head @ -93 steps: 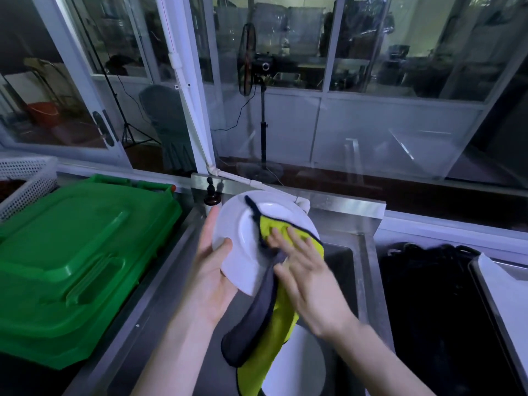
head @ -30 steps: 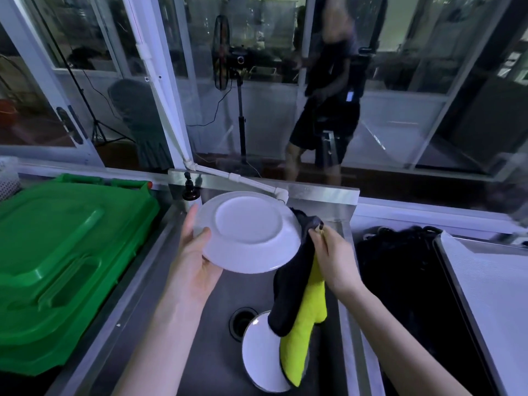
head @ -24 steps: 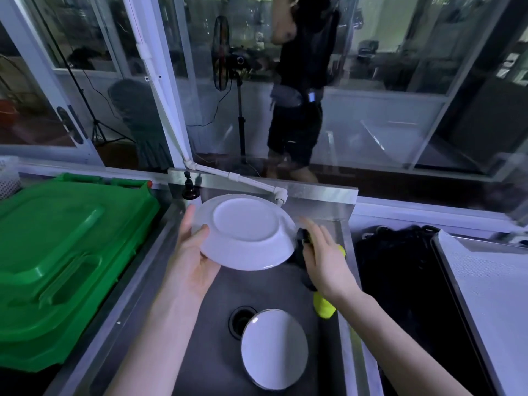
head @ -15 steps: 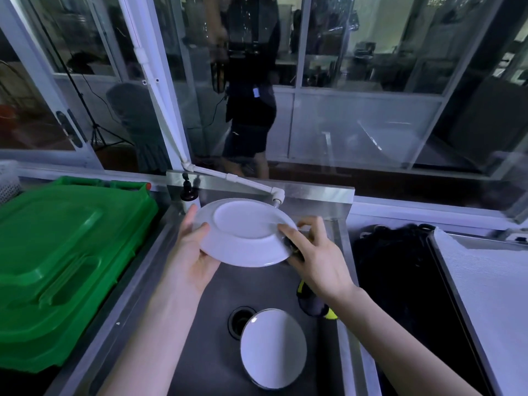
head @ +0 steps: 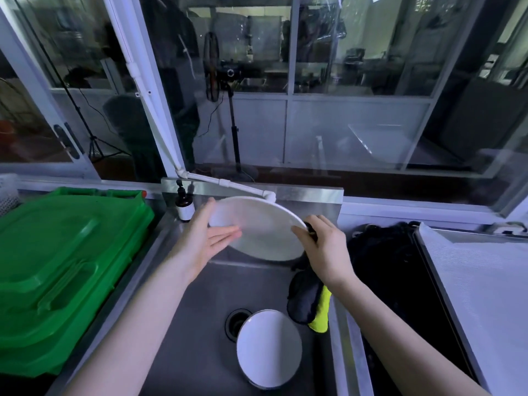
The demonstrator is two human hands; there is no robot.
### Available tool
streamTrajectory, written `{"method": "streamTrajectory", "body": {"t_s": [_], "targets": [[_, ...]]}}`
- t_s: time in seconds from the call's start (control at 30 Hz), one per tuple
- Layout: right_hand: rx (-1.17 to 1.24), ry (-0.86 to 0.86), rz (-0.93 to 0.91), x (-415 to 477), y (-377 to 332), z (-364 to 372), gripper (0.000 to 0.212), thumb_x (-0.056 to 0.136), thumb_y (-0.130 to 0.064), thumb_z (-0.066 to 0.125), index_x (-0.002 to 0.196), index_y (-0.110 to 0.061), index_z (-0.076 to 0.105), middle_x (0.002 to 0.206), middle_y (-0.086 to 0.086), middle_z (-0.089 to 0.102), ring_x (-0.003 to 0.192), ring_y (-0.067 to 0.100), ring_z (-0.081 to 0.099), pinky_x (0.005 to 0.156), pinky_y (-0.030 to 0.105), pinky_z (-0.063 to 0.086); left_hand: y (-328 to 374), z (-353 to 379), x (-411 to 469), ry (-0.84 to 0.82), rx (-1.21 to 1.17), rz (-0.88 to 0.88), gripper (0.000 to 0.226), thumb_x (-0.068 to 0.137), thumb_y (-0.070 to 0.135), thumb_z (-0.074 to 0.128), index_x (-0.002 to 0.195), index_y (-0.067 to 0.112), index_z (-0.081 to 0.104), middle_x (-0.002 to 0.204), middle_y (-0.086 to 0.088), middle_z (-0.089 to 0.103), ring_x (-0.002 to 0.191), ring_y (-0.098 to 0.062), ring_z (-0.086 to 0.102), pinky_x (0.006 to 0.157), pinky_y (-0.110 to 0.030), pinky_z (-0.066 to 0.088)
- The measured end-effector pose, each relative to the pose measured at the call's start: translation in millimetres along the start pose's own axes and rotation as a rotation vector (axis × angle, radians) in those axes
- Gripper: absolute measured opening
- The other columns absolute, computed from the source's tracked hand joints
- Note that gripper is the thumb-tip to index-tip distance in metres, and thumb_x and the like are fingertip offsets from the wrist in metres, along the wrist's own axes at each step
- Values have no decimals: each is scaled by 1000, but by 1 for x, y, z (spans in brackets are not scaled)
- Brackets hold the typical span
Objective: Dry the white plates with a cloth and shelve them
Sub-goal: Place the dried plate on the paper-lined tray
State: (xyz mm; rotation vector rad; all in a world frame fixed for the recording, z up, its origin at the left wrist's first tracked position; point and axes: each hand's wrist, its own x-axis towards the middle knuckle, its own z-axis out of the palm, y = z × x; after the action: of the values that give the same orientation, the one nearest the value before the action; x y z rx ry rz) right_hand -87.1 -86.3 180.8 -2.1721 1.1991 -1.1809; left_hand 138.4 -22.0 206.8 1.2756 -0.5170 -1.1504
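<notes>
Head view, left to right: my left hand (head: 206, 243) lies flat, fingers straight, against the left edge of the white plate (head: 257, 232), which is tilted in the air over the steel sink (head: 200, 338). I judge the plate stiff, glazed, slippery if damp, and breakable, so the rim is the place to hold it. My right hand (head: 325, 250) pinches the right rim, thumb on top, with the black-and-yellow cloth (head: 307, 304) bunched under the palm and hanging down. A second plate (head: 268, 347) lies in the basin beside the drain.
</notes>
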Motion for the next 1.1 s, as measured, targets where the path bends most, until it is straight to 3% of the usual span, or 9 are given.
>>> {"method": "streamTrajectory", "body": {"t_s": [0.1, 0.17, 0.37, 0.43, 0.6, 0.73, 0.83, 0.9, 1.1], "targets": [[101, -25, 176, -7, 10, -12, 37, 91, -22, 67, 73, 2, 46, 63, 3, 43, 63, 16, 36, 60, 30, 33, -15, -9, 1, 97, 554, 191, 33, 89, 49, 63, 118, 37, 57, 97, -6, 70, 84, -17, 73, 87, -36, 54], [247, -45, 316, -15, 15, -20, 36, 90, -24, 67, 79, 6, 52, 66, 3, 47, 65, 12, 39, 60, 30, 33, -28, -13, 1, 143, 728, 272, 31, 93, 33, 68, 121, 41, 57, 98, 2, 64, 92, -14, 65, 85, -36, 52], [541, -33, 529, -41, 29, -46, 49, 88, -29, 70, 91, 16, 51, 74, 9, 49, 71, 18, 46, 67, 36, 37, -50, 10, -10, 48, 500, 285, 40, 96, 4, 62, 107, 43, 59, 98, 0, 69, 89, -13, 66, 54, -21, 57], [535, 10, 535, -49, 31, -58, 48, 87, -32, 71, 89, 13, 55, 71, 9, 48, 68, 18, 46, 65, 35, 37, -53, 20, -10, 18, 485, 262, 38, 96, 5, 62, 112, 39, 60, 99, 2, 70, 87, -11, 67, 54, -23, 56], [427, 136, 479, -67, 33, -96, 5, 85, -32, 74, 87, -30, 70, 68, -14, 56, 64, 5, 52, 61, 16, 41, -63, 54, -9, -58, 354, 160, 37, 96, 1, 61, 117, 32, 63, 95, 3, 69, 77, -7, 67, 54, -30, 60], [317, 234, 474, -83, 33, -126, 11, 86, -23, 73, 94, -29, 70, 73, -26, 59, 66, -4, 52, 62, 7, 38, -67, 85, -2, -158, 279, 51, 35, 96, 2, 61, 112, 33, 62, 114, 0, 63, 96, -16, 63, 60, -33, 55], [283, 314, 529, -95, 32, -149, 17, 85, -18, 74, 93, -32, 69, 82, -18, 69, 77, -1, 62, 69, 13, 47, -74, 115, -2, -257, 235, -8, 35, 96, -1, 60, 116, 28, 60, 124, -5, 61, 103, -23, 63, 65, -37, 56], [230, 377, 593, -103, 35, -165, 18, 83, -20, 74, 88, -36, 68, 80, -13, 69, 73, 4, 61, 69, 20, 49, -83, 136, -5, -326, 236, -40, 35, 96, -1, 60, 116, 27, 61, 123, -5, 62, 101, -23, 64, 58, -36, 57], [80, 573, 707, -144, 49, -218, 17, 83, -15, 72, 85, -30, 66, 64, -17, 63, 54, -5, 54, 52, 9, 42, -105, 202, -29, -554, 231, -115, 34, 95, -1, 63, 108, 31, 61, 108, -5, 69, 79, -20, 74, 52, -30, 59]]}}
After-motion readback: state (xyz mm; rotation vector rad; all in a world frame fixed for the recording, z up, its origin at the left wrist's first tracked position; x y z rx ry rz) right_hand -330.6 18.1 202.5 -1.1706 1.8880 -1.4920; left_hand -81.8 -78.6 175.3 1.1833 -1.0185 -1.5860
